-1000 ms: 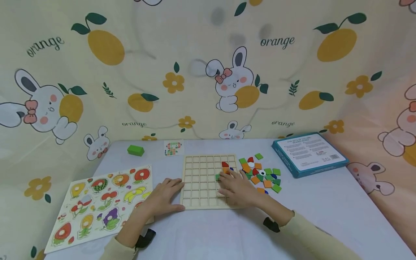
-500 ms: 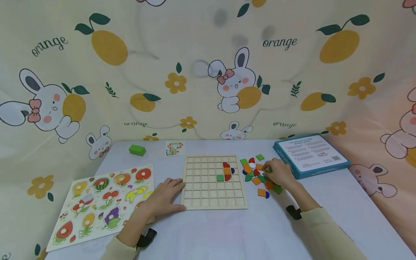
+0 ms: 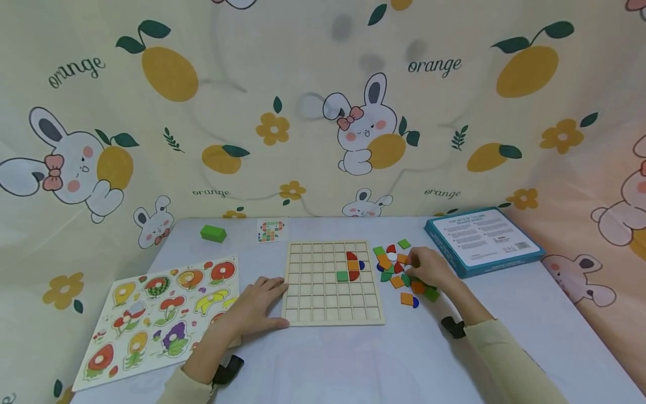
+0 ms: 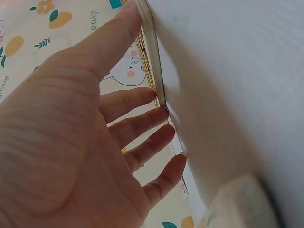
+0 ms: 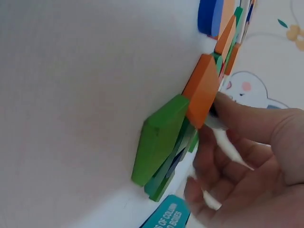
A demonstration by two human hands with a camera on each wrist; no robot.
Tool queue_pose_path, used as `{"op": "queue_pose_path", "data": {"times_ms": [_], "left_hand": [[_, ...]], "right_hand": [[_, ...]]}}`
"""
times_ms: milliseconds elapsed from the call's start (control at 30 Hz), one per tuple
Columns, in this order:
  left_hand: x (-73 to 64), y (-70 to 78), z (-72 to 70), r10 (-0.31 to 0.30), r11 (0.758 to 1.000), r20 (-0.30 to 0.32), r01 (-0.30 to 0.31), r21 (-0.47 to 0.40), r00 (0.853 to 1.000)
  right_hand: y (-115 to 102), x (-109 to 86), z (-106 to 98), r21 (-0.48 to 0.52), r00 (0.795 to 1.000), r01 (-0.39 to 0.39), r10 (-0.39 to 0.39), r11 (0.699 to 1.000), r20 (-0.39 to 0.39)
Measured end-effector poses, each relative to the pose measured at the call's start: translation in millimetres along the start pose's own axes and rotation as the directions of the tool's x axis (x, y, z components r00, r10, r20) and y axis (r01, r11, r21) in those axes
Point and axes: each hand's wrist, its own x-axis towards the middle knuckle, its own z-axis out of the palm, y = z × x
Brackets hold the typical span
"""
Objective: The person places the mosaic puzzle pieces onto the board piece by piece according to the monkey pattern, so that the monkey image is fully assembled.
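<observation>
My left hand (image 3: 256,306) rests at the left edge of a wooden grid board (image 3: 314,312). In the left wrist view its fingers (image 4: 135,126) are spread, with the fingertips along the board's edge. Toward the board's right side lie a green square (image 3: 342,276), two red pieces (image 3: 354,276), orange squares (image 3: 351,266) and a blue half-round piece (image 3: 361,265). My right hand (image 3: 431,268) is over the loose coloured pile. Its thumb and forefinger pinch a white disc (image 5: 215,122) with a dark centre, beside an orange tile (image 5: 201,90) and a green tile (image 5: 161,137).
A fruit puzzle board (image 3: 146,331) lies left of the grid board. A pattern card (image 3: 272,230) and a green block (image 3: 213,233) are at the back. The teal box (image 3: 487,241) stands back right, close to the right hand. A patterned cloth (image 3: 272,168) hangs behind.
My right hand has left the grid board and gone right to the loose pile, uncovering the pieces on the grid. Lately it shifts slightly left. The left hand stays at the board's edge.
</observation>
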Motion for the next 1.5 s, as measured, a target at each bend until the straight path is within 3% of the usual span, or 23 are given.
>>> {"op": "queue_pose_path", "data": {"times_ms": [167, 333, 500, 667, 867, 1133, 1367, 1500], "left_hand": [[0.1, -0.2, -0.1, -0.006, 1.0, -0.002, 0.006, 0.001, 1.0], [-0.1, -1.6, 0.8, -0.009, 1.0, -0.004, 0.009, 0.001, 1.0], [-0.4, -2.7, 1.8, -0.008, 1.0, -0.006, 0.008, 0.002, 1.0], [-0.6, -2.5, 1.7, -0.005, 1.0, -0.003, 0.005, -0.004, 1.0], [0.4, -0.5, 0.3, 0.001, 1.0, 0.0, -0.001, -0.012, 1.0], [1.0, 1.0, -1.0, 0.002, 1.0, -0.001, -0.002, -0.008, 1.0], [1.3, 0.9, -0.5, -0.009, 1.0, 0.008, 0.009, 0.002, 1.0], [1.2, 0.2, -0.2, -0.004, 1.0, 0.004, 0.004, 0.004, 1.0]], "right_hand": [[-13, 0.9, 4, 0.107, 0.992, 0.121, -0.117, 0.987, -0.043], [-35, 10.4, 12, 0.285, 0.978, 0.204, -0.207, 0.937, -0.017], [-60, 24.8, 24, 0.338, 0.959, 0.25, -0.28, 0.907, 0.044], [-80, 41.8, 39, 0.355, 0.945, 0.291, -0.325, 0.888, 0.038], [-94, 50.6, 50, 0.332, 0.952, 0.288, -0.305, 0.898, 0.0], [-104, 48.0, 50, 0.366, 0.969, 0.218, -0.245, 0.905, 0.03], [-106, 49.7, 52, 0.407, 0.972, 0.207, -0.235, 0.889, 0.017], [-108, 50.6, 55, 0.35, 0.976, 0.192, -0.215, 0.917, 0.03]]}}
